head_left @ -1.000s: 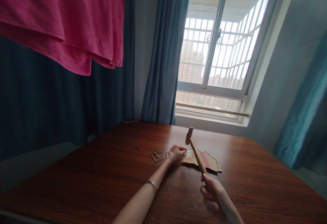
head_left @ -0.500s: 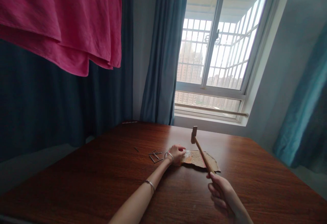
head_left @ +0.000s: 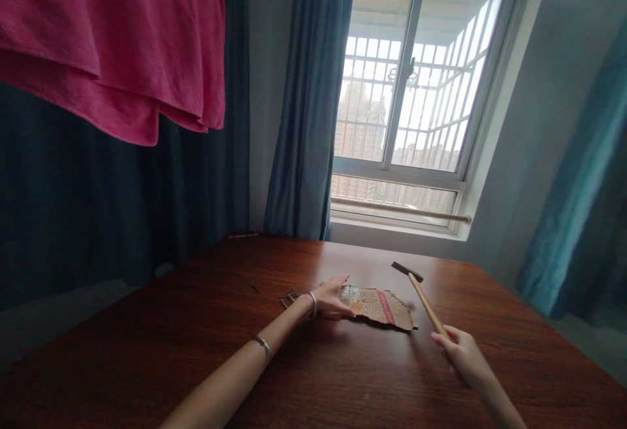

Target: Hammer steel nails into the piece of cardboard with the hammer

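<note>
The right hand (head_left: 460, 354) has its fingers curled shut round the end of the hammer (head_left: 428, 303), which is in the air over the table (head_left: 343, 377), right of the card (head_left: 372, 305). The left hand (head_left: 333, 297) is at the left end of the card, thumb and fingers spread wide apart; whether it presses on the card I cannot tell. Just beyond its fingers, 1 thin nail (head_left: 349, 290) seems to stand upright at the card, clear of any grip.

As I judge it, the work is partway: that nail looks set on end, but how deep it sits is too small to tell. The hammer head is well apart from it. Several loose nails (head_left: 286, 294) lie to the left of the left wrist, and 1 more (head_left: 255, 287) lies farther left, all unused.

The hammer's handle runs from the right hand at the near right to the head at the far left. The head lies across it, 1 end pointing far left, the other near right. The card's long axis runs left to right, its right end slightly nearer.
</note>
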{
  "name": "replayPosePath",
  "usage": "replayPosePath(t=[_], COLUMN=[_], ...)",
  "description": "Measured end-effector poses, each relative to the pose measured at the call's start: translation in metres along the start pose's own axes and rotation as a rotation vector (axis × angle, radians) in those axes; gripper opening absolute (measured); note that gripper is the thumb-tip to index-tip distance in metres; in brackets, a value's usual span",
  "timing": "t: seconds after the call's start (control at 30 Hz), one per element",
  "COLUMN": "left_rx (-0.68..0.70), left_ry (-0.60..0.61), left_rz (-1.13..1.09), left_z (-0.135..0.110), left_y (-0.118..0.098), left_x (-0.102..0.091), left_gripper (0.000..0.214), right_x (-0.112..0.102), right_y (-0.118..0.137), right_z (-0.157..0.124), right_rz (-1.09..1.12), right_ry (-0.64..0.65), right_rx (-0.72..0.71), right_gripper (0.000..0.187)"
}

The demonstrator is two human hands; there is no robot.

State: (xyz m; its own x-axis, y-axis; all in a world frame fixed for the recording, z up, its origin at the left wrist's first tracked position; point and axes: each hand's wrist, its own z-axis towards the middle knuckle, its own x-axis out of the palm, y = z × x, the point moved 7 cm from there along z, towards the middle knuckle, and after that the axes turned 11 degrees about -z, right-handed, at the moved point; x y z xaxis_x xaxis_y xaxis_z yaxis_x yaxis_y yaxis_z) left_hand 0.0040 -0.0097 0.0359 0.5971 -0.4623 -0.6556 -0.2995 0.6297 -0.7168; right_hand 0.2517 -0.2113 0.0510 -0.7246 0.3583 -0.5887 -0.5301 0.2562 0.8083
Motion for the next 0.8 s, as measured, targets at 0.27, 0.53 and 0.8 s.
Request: replayPosePath(t=[0.27, 0.53, 0.8], left_rx=[-0.044, -0.021, -0.019], left_ry=[0.119, 0.073, 0.040], left_rz=[0.149, 0.079, 0.038], left_z=[0.012, 0.016, 0.013], left_y=[0.007, 0.015, 0.022], left_x=[0.013, 0.012, 0.011], left_gripper=[0.122, 0.115, 0.115], right_x=[-0.006, -0.012, -0.004], right_y=[-0.036, -0.031, -0.043], right_z=[0.017, 0.008, 0.019], right_rz=[-0.121, -0.043, -0.102], right_ry=[-0.086, -0.091, -0.070], right_rx=[0.081, 0.076, 0.141], right_gripper=[0.037, 0.036, 0.042])
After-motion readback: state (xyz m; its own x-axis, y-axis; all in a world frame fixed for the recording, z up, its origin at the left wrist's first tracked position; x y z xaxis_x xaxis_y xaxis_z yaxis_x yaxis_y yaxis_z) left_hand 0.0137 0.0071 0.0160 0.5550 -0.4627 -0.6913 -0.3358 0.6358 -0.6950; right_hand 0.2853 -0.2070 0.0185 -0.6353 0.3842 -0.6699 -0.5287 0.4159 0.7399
